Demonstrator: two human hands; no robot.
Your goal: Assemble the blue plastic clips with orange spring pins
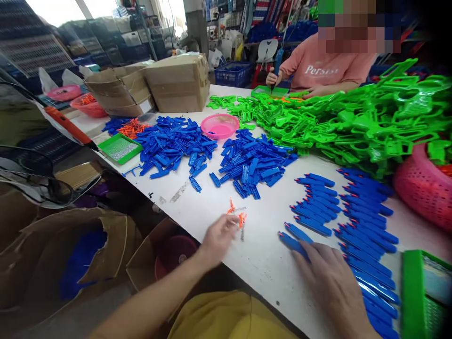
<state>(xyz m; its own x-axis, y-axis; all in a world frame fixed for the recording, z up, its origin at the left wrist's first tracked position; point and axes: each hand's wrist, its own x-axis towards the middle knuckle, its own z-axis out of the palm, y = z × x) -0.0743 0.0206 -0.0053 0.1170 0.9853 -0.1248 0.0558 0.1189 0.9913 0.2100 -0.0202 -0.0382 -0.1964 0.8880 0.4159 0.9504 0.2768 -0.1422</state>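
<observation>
My left hand (219, 238) is over the table's near edge, fingers pinched together and a little blurred. Its fingertips meet a small orange plastic piece (242, 219) that has a thin metal spring (242, 232) beside it. Just behind lie another orange piece (231, 205) and a second spring (240, 208). My right hand (330, 278) has its thumb and fingers around a long blue plastic piece (290, 241) with an orange tip, low at the table. Another blue piece (297, 231) lies against it. Rows of similar blue pieces (319, 205) are laid out beyond and to the right.
Heaps of blue parts (250, 162) and green toy-gun halves (339, 117) cover the far table. A pink basket (219, 126) and green trays (122, 148) stand among them. An orange electric screwdriver (67, 125) hangs left. Opposite, a person in a pink shirt (328, 66) holds a blue screwdriver.
</observation>
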